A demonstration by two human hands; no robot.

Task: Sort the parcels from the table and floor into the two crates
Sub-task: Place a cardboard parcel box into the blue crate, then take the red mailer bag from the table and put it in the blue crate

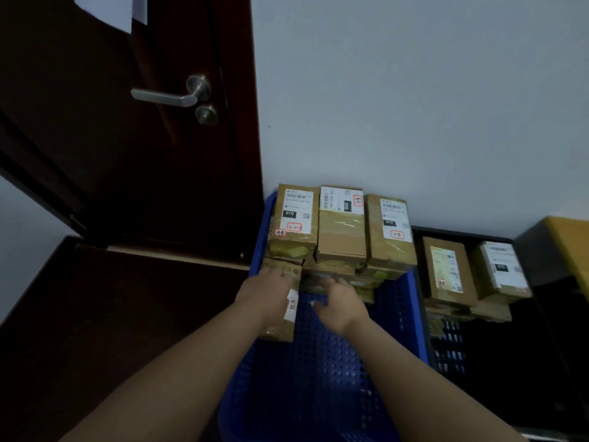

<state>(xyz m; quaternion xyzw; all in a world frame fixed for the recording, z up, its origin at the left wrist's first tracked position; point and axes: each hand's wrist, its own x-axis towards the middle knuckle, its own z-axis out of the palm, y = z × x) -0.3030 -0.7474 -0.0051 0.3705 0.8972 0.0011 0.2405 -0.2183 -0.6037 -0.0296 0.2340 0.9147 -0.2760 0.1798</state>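
A blue perforated crate (pixel 322 371) stands on the floor against the white wall. Stacked cardboard parcels (pixel 341 231) with white labels fill its far end. My left hand (pixel 267 298) grips a cardboard parcel (pixel 282 314) standing on edge along the crate's left wall. My right hand (pixel 339 303) reaches into the crate beside it, fingers loosely spread by the low parcels under the stack; it holds nothing that I can see. To the right stands a black crate (pixel 452 346) holding two labelled parcels (pixel 446 269) on top of others.
A dark brown door (pixel 127 138) with a silver lever handle (pixel 178 94) stands open on the left, close to the blue crate. A yellow-topped table edge (pixel 567 237) shows at the far right. The floor around is dark.
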